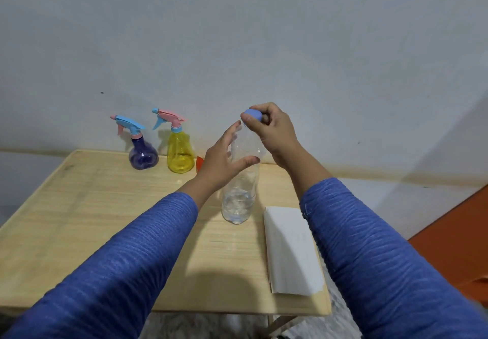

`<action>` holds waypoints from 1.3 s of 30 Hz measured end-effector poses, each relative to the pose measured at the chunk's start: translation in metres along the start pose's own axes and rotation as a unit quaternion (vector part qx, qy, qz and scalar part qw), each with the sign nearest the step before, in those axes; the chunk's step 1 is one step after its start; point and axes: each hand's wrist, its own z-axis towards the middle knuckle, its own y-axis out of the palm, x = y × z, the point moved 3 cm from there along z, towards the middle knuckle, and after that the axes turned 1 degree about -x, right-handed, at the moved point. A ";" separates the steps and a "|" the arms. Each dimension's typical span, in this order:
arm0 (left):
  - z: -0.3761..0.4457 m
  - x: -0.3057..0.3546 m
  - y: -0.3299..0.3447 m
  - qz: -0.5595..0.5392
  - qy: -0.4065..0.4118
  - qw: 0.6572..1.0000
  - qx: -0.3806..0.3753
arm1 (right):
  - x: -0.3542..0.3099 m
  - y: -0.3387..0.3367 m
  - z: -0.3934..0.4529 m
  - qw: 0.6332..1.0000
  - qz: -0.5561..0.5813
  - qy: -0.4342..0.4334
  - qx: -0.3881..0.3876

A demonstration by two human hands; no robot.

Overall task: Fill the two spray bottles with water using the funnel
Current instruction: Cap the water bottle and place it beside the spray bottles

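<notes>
Right hand pinches blue cap; left hand grips clear bottle.

A pale wood counter stands against a plain grey-white wall; orange furniture sits beyond its right edge.

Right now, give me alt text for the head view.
The left hand holds a clear water bottle upright on the wooden table while the right hand grips its blue cap. Purple and yellow spray bottles stand behind.
</notes>
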 end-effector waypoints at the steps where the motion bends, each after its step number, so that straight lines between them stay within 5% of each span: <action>1: 0.000 0.000 -0.001 -0.007 -0.003 1.000 -0.003 | 0.002 0.001 -0.001 1.000 0.001 0.004 0.005; 9: -0.019 -0.042 -0.001 -0.022 -0.039 0.991 -0.129 | 0.063 0.007 -0.038 0.995 0.065 0.011 -0.074; 19: -0.019 -0.068 0.004 -0.084 -0.054 0.986 -0.133 | 0.102 0.022 -0.052 0.999 0.017 0.026 -0.032; 27: -0.005 -0.091 -0.015 -0.049 -0.021 0.976 -0.209 | 0.105 0.044 -0.054 0.991 -0.034 0.022 0.129; 33: 0.027 -0.156 -0.057 0.136 0.023 0.985 -0.099 | 0.108 0.066 -0.045 0.975 -0.047 0.036 0.214; 39: 0.064 -0.199 -0.056 0.217 0.057 0.956 -0.190 | 0.106 0.077 -0.034 0.962 -0.056 0.042 0.264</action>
